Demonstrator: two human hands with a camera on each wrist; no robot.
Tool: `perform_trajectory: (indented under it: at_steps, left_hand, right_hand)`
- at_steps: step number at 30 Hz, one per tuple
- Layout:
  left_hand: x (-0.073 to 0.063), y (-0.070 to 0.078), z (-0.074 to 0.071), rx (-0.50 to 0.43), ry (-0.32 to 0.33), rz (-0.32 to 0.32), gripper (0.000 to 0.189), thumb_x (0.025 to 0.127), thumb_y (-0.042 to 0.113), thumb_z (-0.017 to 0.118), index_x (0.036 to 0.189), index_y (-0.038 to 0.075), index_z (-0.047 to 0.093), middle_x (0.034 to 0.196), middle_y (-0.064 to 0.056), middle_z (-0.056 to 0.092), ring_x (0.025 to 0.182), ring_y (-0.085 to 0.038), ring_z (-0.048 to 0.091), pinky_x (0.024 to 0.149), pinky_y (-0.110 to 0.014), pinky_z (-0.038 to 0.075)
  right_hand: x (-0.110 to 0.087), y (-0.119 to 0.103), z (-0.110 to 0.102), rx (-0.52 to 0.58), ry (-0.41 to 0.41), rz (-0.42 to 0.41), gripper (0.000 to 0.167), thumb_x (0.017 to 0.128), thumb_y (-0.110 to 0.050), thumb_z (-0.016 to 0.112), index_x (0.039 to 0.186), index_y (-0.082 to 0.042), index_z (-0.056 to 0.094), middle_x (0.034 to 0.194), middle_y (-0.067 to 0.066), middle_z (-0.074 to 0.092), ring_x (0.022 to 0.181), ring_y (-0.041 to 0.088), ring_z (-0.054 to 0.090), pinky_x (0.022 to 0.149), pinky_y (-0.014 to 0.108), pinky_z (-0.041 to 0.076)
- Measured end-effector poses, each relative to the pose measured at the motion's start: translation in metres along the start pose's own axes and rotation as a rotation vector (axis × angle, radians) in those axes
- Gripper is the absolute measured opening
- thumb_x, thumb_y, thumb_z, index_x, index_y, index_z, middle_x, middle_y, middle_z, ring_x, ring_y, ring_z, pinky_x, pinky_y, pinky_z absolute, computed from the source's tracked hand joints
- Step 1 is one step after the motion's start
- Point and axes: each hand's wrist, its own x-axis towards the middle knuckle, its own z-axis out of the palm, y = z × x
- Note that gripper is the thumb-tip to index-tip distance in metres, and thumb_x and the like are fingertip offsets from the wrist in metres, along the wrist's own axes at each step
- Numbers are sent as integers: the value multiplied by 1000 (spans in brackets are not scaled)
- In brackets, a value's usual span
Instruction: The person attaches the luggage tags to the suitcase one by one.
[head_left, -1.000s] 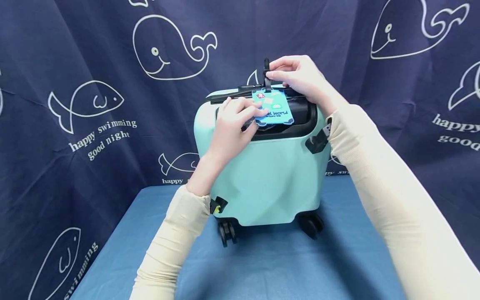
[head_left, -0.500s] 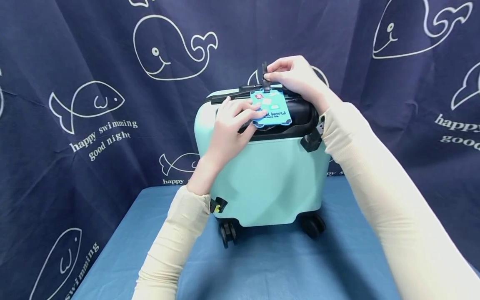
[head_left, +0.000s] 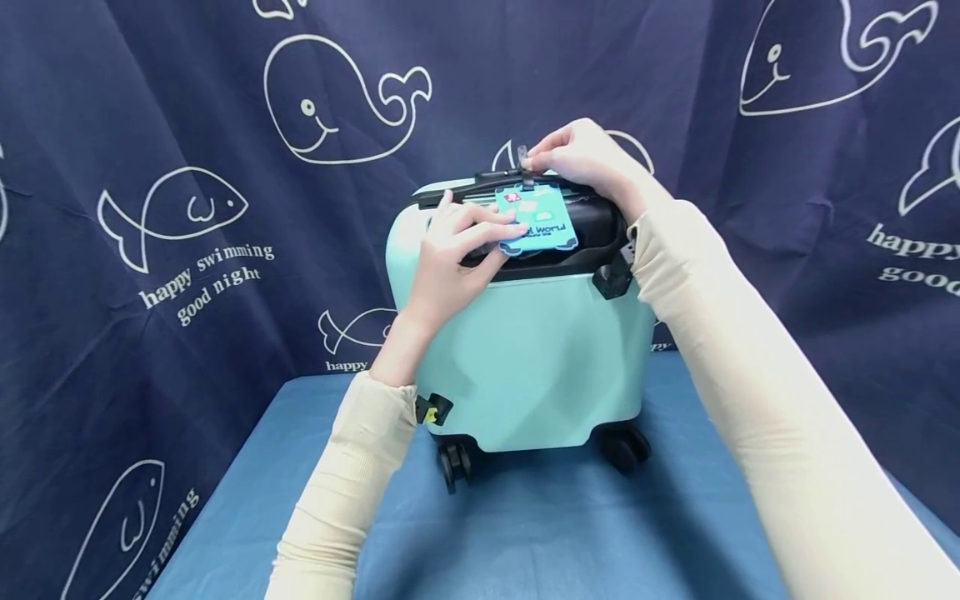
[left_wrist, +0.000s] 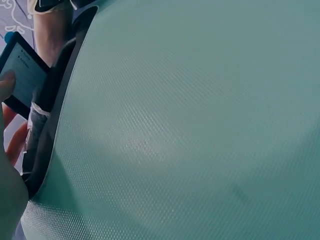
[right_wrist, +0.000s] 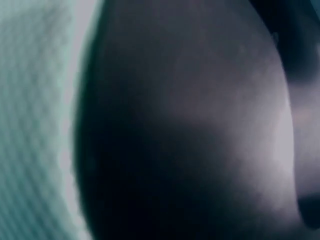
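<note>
A mint-green suitcase (head_left: 540, 358) stands upright on its wheels, with a black handle recess at its top. Over that recess lies a blue luggage tag (head_left: 551, 221) with printed lettering. My left hand (head_left: 453, 250) pinches the tag by its left edge, fingers on the printed face. In the left wrist view the thumb presses the back of the tag (left_wrist: 27, 82), beside the textured shell. My right hand (head_left: 592, 162) pinches the tag's dark strap (head_left: 522, 156), which sticks up near the top handle (head_left: 487, 177). The right wrist view is a dark, blurred close-up.
The suitcase rests on a blue-covered table (head_left: 465, 542). A navy curtain (head_left: 225, 100) with whale and fish drawings hangs behind and at the sides. Two black wheels (head_left: 626, 448) show below the shell. Small black wrist cameras (head_left: 613, 279) sit at both cuffs.
My right hand has moved slightly down and left with the strap, whose upright end now stands lower. My left hand and the tag have shifted slightly left.
</note>
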Motion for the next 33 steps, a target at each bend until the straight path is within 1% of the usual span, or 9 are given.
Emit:
perform_trajectory:
  at_steps: [3, 8, 15, 20, 22, 26, 27, 31, 33]
  left_hand:
    - [0, 1, 0, -10, 5, -15, 26, 78, -5, 61, 93, 9, 76, 94, -9, 69, 100, -24, 60, 112, -54, 18]
    - [2, 3, -2, -12, 5, -31, 23, 78, -3, 63, 93, 9, 76, 94, -9, 69, 99, -24, 60, 113, -51, 18]
    - [1, 2, -7, 3, 7, -45, 19, 77, 0, 68, 93, 8, 74, 96, -10, 69, 101, -24, 61, 112, -48, 23]
    - [1, -1, -6, -10, -25, -50, 21, 75, -1, 69, 94, 6, 73, 100, -10, 69, 102, -23, 60, 110, -52, 25]
    - [2, -2, -5, -22, -33, -47, 22, 74, -2, 69, 94, 6, 72, 100, -10, 68, 102, -22, 60, 109, -52, 26]
    - [3, -5, -1, -32, -27, -26, 21, 75, -3, 69, 94, 5, 72, 100, -11, 68, 101, -23, 61, 109, -51, 28]
    - [3, -5, 0, -33, -23, -21, 21, 75, -3, 69, 94, 5, 72, 100, -11, 68, 101, -23, 61, 109, -51, 28]
    - [2, -7, 2, -26, -7, -10, 22, 76, -1, 70, 98, 3, 70, 101, -13, 68, 101, -25, 61, 110, -50, 27]
    - [-2, -5, -1, -25, 4, -14, 25, 77, 2, 72, 102, 1, 68, 102, -15, 67, 102, -25, 60, 108, -47, 30]
  right_hand:
    - [0, -1, 1, -20, -7, 5, 40, 88, -33, 62, 119, -9, 66, 110, -1, 63, 101, 10, 49, 85, 20, 34]
    - [1, -2, 2, -45, -9, -15, 40, 88, -34, 61, 119, -10, 66, 112, 0, 64, 103, 10, 49, 87, 21, 34]
    - [-1, -2, 5, -9, 17, -62, 38, 87, -33, 62, 114, -8, 69, 96, -5, 66, 95, 9, 52, 81, 19, 35]
    - [-4, -1, 4, -62, 60, -68, 39, 86, -37, 61, 111, -10, 71, 90, -8, 66, 91, 8, 52, 79, 18, 35]
    - [-3, 1, 3, -73, 91, -68, 39, 85, -39, 62, 108, -10, 72, 83, -11, 65, 87, 7, 53, 78, 18, 36]
    - [-4, 9, -2, -7, 158, -93, 31, 84, -36, 65, 100, -11, 72, 68, -18, 62, 77, 4, 55, 75, 18, 37]
    - [-5, 11, -4, 10, 174, -95, 27, 84, -37, 66, 96, -14, 72, 66, -19, 61, 75, 3, 55, 75, 17, 36]
    - [-13, 19, -11, 156, 226, -161, 15, 85, -32, 67, 88, -18, 69, 69, -19, 62, 71, 1, 56, 71, 17, 39]
    - [-20, 24, -14, 179, 260, -196, 11, 85, -31, 67, 87, -20, 68, 69, -19, 61, 69, -1, 54, 69, 16, 39]
